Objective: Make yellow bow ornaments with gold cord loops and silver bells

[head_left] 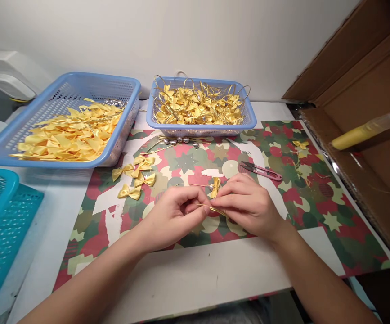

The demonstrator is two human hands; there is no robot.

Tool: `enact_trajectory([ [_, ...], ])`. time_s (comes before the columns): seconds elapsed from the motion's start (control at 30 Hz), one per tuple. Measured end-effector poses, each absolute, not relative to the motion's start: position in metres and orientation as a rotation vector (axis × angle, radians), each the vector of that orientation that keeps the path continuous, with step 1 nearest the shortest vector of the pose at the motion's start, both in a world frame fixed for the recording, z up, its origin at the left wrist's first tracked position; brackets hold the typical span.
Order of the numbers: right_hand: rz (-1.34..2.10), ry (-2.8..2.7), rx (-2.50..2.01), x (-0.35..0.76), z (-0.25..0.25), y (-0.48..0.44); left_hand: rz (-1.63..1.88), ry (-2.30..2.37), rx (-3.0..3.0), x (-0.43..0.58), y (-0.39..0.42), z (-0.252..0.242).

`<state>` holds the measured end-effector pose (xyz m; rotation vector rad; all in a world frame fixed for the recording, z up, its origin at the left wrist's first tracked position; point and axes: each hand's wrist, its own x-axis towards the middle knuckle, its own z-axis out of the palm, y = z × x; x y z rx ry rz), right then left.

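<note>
My left hand (184, 213) pinches the gold cord (217, 210) between closed thumb and forefinger. My right hand (253, 202) is curled, fingertips at the yellow bow (216, 186); whether they grip bow or cord, I cannot tell. Step in hand, as judged: working cord at the bow. The next move calls for a firm, fine pinch. A silver bell (211, 186) sits beside the bow; pink snips (265, 172) lie beyond my right hand.
</note>
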<state>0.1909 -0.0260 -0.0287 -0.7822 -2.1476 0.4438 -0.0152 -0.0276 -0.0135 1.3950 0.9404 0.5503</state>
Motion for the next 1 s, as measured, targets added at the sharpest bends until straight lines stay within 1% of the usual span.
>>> enact_trajectory([
  [0.3, 0.508, -2.108, -0.763, 0.1902, -0.0295, -0.0273, 0.544, 0.913, 1.374, -0.0151, -0.0286, -0.0126],
  [0.53, 0.481, -2.119, -0.778, 0.1906, -0.0278, -0.027, 0.579, 0.92, 1.408, -0.0149, -0.0279, -0.0082],
  [1.0, 0.47, -2.126, -0.775, 0.1913, -0.0281, -0.0279, 0.534, 0.929, 1.472, -0.0178, -0.027, -0.0097],
])
